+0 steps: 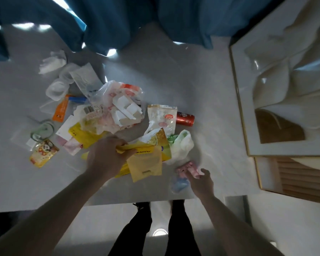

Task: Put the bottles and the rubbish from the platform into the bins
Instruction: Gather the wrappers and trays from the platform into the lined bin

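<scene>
A glossy white table [201,80] carries a loose heap of rubbish. The left hand [105,156] is clenched on a bunch of crinkled yellow plastic bags [146,163], flat and matte, which hang from its grip just above the table's near edge. The right hand [201,182] has its fingers curled round a small crumpled pink wrapper [189,168], beside a soft pale-blue scrap [179,183] lying on the table. Behind the yellow bags lie a thin white-and-green carrier bag [183,145], a clear snack pouch [162,117] and a red metal can [185,119] on its side. Farther left sit torn white cardboard [126,109], a translucent printed bag [109,93], an orange tag [61,109], a round clear-glass jar [42,130], a yellow panda pouch [43,153] and crumpled white tissue [52,61]. Blue curtains [118,21] hang beyond.
</scene>
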